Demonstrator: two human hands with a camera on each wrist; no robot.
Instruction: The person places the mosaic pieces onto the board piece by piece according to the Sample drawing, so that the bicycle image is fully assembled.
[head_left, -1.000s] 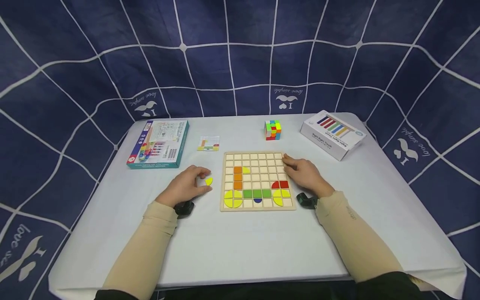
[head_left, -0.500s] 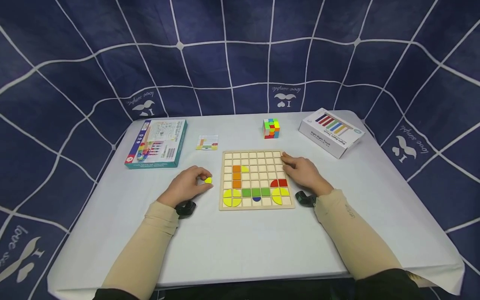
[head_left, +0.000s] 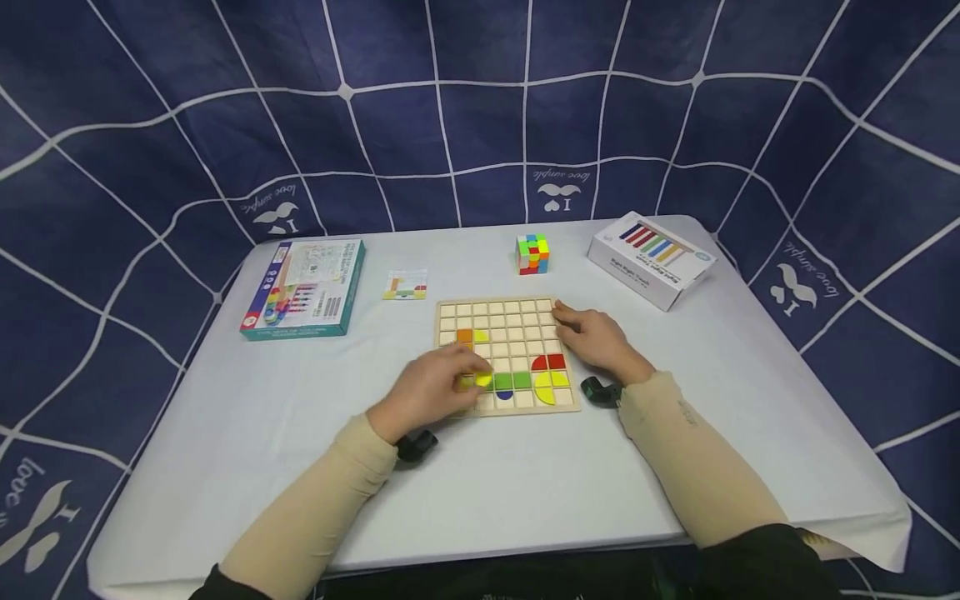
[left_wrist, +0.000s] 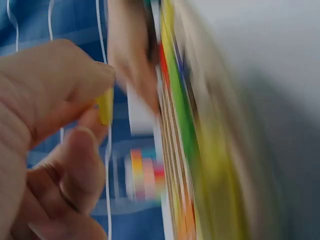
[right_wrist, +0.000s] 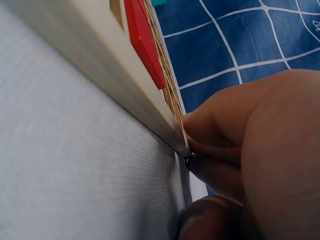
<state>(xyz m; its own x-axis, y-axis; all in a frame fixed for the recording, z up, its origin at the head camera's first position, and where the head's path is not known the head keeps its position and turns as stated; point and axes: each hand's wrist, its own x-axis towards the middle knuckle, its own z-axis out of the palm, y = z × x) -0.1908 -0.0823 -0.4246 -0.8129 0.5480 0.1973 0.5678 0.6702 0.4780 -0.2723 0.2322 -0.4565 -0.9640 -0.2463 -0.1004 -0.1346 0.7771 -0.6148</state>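
Observation:
In the head view, a wooden grid board (head_left: 517,409) with coloured tiles lies flat on the white table. My left hand (head_left: 430,385) is over its lower left part and pinches a yellow tile (head_left: 483,379) between thumb and finger. That same yellow tile (left_wrist: 104,107) shows raised off the board in the left wrist view; its full outline is hidden. My right hand (head_left: 597,340) holds the board's far right corner, and in the right wrist view its fingertips (right_wrist: 197,131) meet the board's edge. Orange, green, red, yellow and blue tiles sit in the grid, some covered by the left hand.
A small pattern card (head_left: 406,285) lies behind the board to the left. Farther left is a flat boxed set (head_left: 306,288). A puzzle cube (head_left: 532,254) stands at the back, with a white box (head_left: 651,259) to its right. A blue curtain (head_left: 450,125) hangs behind.
My left hand has picked the yellow tile up from the table left of the board and carried it right, over the board. The right hand stays at the corner. The view has shifted slightly.

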